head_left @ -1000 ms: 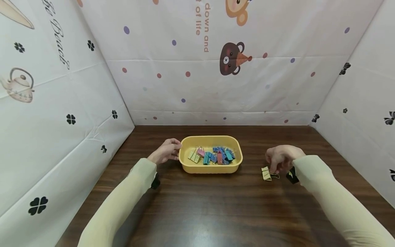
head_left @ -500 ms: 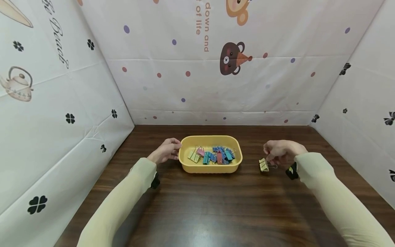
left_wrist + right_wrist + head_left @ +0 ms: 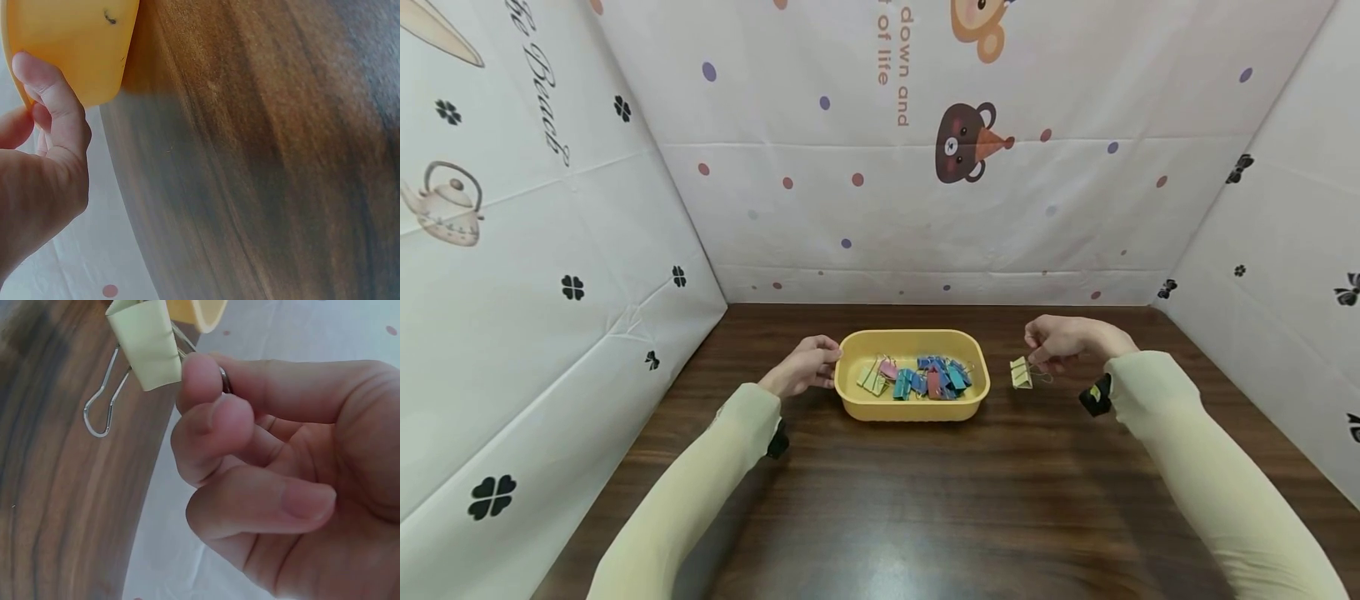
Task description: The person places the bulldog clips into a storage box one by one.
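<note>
A pale yellow binder clip hangs from my right hand, to the right of the yellow plastic basket. In the right wrist view, my right hand pinches one wire handle of the binder clip; its other wire handle sticks out freely. At the left end of the yellow basket, my left hand grips the rim. The left wrist view has the left hand with fingers on both sides of the basket's wall. Several coloured binder clips lie inside the basket.
The dark brown wooden table bears the basket. White printed cloth walls stand behind the table and on both sides. A black wrist device sits below the right cuff.
My right hand has lifted the pale yellow binder clip and carried it away from me and to the left, closer to the basket. The left hand and the basket have stayed in place.
</note>
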